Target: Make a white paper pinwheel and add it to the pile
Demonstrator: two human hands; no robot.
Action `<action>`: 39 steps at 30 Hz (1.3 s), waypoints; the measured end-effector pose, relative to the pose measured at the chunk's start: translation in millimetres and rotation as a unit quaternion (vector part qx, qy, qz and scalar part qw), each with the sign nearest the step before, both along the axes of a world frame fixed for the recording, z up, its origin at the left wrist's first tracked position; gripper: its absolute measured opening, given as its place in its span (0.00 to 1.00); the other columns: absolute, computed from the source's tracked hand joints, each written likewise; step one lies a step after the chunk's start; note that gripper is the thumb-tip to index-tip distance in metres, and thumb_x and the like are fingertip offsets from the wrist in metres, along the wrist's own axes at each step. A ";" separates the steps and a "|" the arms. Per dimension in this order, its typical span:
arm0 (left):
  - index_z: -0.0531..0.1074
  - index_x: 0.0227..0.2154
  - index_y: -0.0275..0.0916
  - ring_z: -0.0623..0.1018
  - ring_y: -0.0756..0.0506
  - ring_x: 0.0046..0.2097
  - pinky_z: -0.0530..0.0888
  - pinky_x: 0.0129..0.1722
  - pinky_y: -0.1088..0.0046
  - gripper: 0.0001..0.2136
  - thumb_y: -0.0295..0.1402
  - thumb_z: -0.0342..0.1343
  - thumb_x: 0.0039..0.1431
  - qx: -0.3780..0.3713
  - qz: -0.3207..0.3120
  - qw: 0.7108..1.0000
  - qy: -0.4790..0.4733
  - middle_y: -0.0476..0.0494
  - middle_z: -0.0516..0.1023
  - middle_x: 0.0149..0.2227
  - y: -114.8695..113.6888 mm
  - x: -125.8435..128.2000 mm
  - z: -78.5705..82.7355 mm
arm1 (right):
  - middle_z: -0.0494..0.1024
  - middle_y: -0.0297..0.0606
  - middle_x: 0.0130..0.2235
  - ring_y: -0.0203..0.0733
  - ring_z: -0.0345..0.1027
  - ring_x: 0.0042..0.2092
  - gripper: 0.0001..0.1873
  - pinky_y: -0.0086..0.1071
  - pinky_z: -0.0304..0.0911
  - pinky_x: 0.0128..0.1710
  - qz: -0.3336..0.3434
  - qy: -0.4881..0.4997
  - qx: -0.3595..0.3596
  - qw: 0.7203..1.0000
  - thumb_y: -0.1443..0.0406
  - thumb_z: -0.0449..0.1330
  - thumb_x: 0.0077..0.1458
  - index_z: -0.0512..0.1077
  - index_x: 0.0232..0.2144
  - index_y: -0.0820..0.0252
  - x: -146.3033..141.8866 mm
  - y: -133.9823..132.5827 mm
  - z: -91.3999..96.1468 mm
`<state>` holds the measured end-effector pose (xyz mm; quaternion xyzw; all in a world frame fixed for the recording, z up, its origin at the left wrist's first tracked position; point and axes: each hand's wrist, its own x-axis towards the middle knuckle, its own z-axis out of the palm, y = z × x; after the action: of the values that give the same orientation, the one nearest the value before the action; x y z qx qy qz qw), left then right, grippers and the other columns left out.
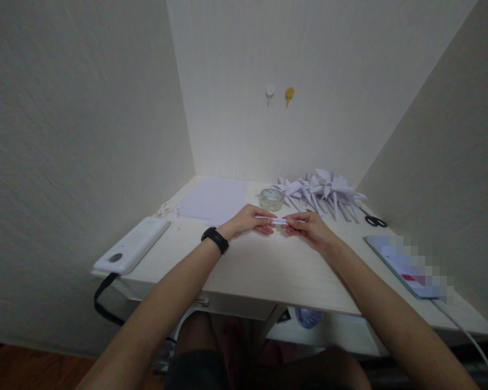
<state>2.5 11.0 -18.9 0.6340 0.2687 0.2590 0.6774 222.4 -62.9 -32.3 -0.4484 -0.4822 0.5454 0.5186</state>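
Note:
Between my two hands, a thin white strip or roll of paper [279, 221] is held level just above the desk. My left hand [252, 219], with a black watch on the wrist, pinches its left end. The right end is gripped by the fingers of my right hand [307, 226]. Most of both ends is hidden by the fingers. Right behind my hands stands a roll of clear tape [271, 199]. Several folded white paper pinwheels [327, 187] lie in a heap behind my right hand.
White paper sheets [215, 196] lie at the back left, with small paper scraps [166, 208] beside them. A white device [132, 246] with a black strap sits at the left edge. Black scissors [376, 221] and a tablet [402, 265] with a cable are on the right. Walls enclose the desk [268, 271].

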 end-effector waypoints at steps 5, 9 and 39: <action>0.79 0.43 0.30 0.83 0.46 0.31 0.81 0.41 0.66 0.20 0.29 0.72 0.45 -0.017 0.002 1.000 -0.005 0.35 0.83 0.33 2.5 -1.1 -3.0 | 0.84 0.45 0.33 0.37 0.76 0.29 0.20 0.30 0.74 0.35 -0.007 -0.001 -0.001 1.000 0.60 0.77 0.34 0.82 0.33 0.64 -0.1 0.8 -0.8; 0.80 0.40 0.30 0.83 0.47 0.32 0.80 0.44 0.66 0.21 0.30 0.74 0.41 -0.017 0.014 1.000 -0.014 0.34 0.83 0.34 1.1 -1.0 -1.6 | 0.84 0.44 0.33 0.37 0.76 0.30 0.20 0.31 0.74 0.36 -0.019 -0.006 0.001 1.000 0.62 0.77 0.33 0.82 0.32 0.62 0.2 1.7 -1.5; 0.80 0.42 0.38 0.79 0.39 0.45 0.70 0.45 0.66 0.12 0.33 0.53 0.63 0.595 0.089 0.756 0.259 0.35 0.82 0.40 -12.5 2.4 -7.8 | 0.79 0.38 0.21 0.37 0.67 0.22 0.14 0.30 0.61 0.23 -0.148 -0.254 0.078 0.953 0.57 0.70 0.41 0.81 0.28 0.63 -7.1 10.2 -15.3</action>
<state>4.9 -1.5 -26.6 0.9253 0.2810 0.2512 0.0423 215.2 -52.8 -47.6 -0.5969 -0.5670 0.2912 0.4872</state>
